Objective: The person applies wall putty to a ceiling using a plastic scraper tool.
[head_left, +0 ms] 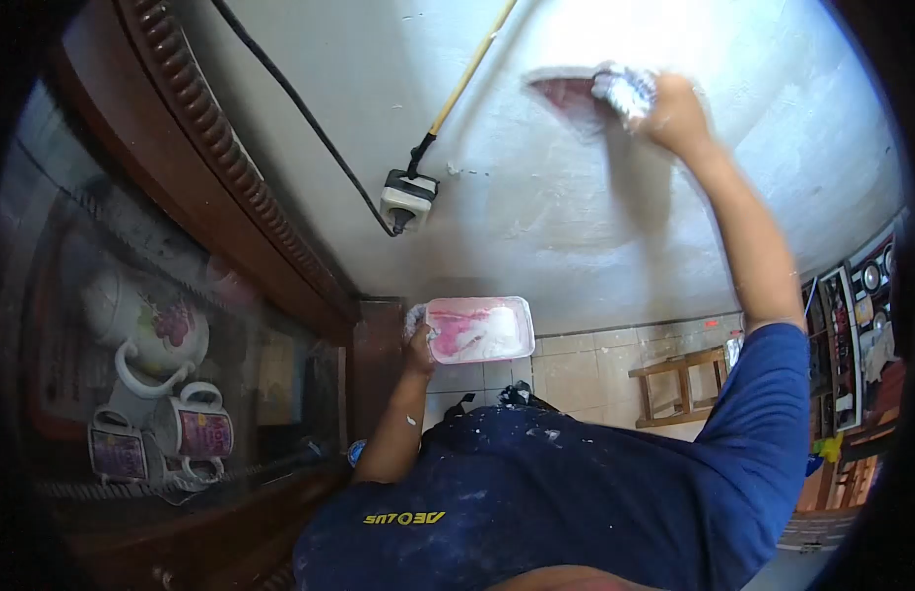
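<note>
My left hand (419, 347) is closed on the left end of a rectangular plastic tub (527, 340). Inside the tub lies white paste (492, 337), and pink shows through where it is thin. Up against the white wall (556, 217), my right hand (674, 116) grips a wide-bladed putty knife (571, 98), blurred by motion. White paste is smeared thickly around its handle and over my fingers. The blade, reddish and flat, points left along the wall.
A wall socket box (409, 200) with a black cable (295, 94) and a yellowish conduit (467, 74) is left of the knife. On the left stands a carved wooden cabinet (216, 128) with mugs (203, 433) behind glass. A wooden stool (679, 386) stands on the tiled floor (574, 379).
</note>
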`<state>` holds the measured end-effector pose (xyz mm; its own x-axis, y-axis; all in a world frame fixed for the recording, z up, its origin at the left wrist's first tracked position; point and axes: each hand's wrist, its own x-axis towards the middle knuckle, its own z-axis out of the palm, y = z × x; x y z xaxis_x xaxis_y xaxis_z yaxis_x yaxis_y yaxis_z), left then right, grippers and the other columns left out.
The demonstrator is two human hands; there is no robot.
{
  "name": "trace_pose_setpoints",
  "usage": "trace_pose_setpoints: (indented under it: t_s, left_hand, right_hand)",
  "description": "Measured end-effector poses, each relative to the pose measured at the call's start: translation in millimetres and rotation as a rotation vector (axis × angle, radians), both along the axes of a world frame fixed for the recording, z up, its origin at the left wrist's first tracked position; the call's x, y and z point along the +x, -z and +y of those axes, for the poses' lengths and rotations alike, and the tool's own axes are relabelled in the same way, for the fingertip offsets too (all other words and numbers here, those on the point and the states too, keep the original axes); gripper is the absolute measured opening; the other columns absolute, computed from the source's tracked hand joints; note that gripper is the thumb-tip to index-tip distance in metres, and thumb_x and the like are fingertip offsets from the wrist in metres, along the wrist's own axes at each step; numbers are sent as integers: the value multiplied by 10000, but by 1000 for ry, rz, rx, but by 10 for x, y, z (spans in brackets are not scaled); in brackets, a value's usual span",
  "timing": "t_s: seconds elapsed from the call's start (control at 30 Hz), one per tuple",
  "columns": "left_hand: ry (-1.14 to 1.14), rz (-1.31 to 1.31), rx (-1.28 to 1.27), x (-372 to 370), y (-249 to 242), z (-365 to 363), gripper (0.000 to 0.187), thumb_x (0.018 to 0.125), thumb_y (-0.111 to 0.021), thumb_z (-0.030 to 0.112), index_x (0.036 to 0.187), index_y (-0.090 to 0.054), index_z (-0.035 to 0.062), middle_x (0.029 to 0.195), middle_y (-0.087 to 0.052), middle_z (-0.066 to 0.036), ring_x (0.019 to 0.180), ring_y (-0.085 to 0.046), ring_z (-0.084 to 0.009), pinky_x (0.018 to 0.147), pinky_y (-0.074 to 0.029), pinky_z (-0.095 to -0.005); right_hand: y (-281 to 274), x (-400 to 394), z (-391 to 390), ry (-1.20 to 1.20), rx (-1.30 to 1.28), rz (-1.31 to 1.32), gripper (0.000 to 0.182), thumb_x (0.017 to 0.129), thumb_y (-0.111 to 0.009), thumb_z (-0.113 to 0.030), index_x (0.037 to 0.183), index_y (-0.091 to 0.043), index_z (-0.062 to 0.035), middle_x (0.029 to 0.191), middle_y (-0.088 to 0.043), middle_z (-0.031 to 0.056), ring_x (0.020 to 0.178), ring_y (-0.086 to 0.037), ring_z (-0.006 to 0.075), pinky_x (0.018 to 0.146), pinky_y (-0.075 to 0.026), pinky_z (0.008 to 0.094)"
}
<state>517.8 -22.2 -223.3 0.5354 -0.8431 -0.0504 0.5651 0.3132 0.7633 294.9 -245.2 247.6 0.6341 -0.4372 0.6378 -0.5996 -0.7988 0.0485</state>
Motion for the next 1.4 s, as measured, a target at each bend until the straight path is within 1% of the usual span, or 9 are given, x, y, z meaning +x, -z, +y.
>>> trace_pose_setpoints:
  t_s: [0.13, 0.23, 0.37, 0.6, 0.8, 0.93, 1.07, 1.17, 1.4]
  left_hand:
    - [-29, -49, -2, -26, -61, 3, 354, 815, -469, 106, 1139, -562, -1, 1101, -581, -81, 1042, -556, -210, 926, -424, -328]
    - [-49, -358, 186, 114, 643, -56, 340, 823, -456, 104, 1130, -558, 1, 1097, -580, -84, 1045, -551, -209, 934, -415, -320]
    - [-28, -58, 80, 1, 98, 14, 350, 807, -454, 98, 1132, -544, 3, 1093, -577, -88, 1052, -543, -212, 945, -406, -319]
    - [-24, 40, 41, -55, -20, 23, 389, 782, -444, 95, 1153, -524, 11, 1097, -569, -89, 1055, -537, -208, 935, -412, -325]
    - [59, 29, -20, 21, 236, 6, 380, 795, -449, 112, 1151, -535, 9, 1106, -568, -89, 1061, -536, -204, 938, -410, -325]
    - [101, 20, 24, -43, -186, 92, 365, 816, -442, 119, 1142, -552, -5, 1134, -566, -94, 1079, -532, -209, 947, -405, -329]
    - [-78, -43, 73, 19, 296, -9, 357, 825, -437, 121, 1132, -564, -11, 1148, -567, -94, 1089, -531, -223, 955, -401, -336]
    - [-22, -159, 75, -3, 146, 29, 340, 826, -437, 117, 1106, -580, -11, 1133, -577, -97, 1089, -535, -236, 952, -405, -343]
    - [18, -32, 15, -20, -25, 11, 328, 850, -412, 90, 1113, -584, -7, 1123, -590, -107, 1072, -544, -218, 935, -418, -324]
  right_hand:
    - [-678, -29, 322, -296, -62, -254, 263, 683, -711, -111, 906, -645, 10, 752, -649, 167, 659, -628, 267, 640, -490, 329]
    - [-48, -86, 348, -167, 151, -100, 255, 712, -723, -157, 925, -675, -26, 732, -641, 180, 644, -614, 267, 633, -479, 333]
    - [946, 147, 81, -235, 295, 281, 375, 631, -715, -128, 993, -656, -48, 893, -637, 204, 851, -597, 372, 778, -472, 434]
    - [-605, 123, 75, -261, -165, -274, 270, 733, -728, -211, 913, -671, -19, 780, -650, 181, 680, -619, 308, 639, -489, 363]
    - [214, -8, 397, -83, 247, -59, 404, 649, -732, -138, 1030, -646, -40, 913, -639, 203, 841, -598, 352, 773, -476, 395]
    - [510, 148, -78, -238, -13, 187, 418, 614, -715, -102, 1020, -641, -34, 855, -635, 194, 793, -597, 374, 716, -493, 407]
    - [-370, 61, -123, -134, -321, -109, 302, 668, -722, -151, 931, -656, -17, 774, -642, 173, 683, -610, 349, 641, -495, 392]
    - [-540, -37, 242, -242, -191, -252, 191, 808, -686, -145, 929, -676, 2, 732, -654, 126, 556, -552, 152, 560, -455, 264]
    - [801, -125, 239, -351, 368, -223, 199, 745, -724, -132, 865, -672, 18, 764, -650, 187, 649, -621, 272, 631, -481, 324]
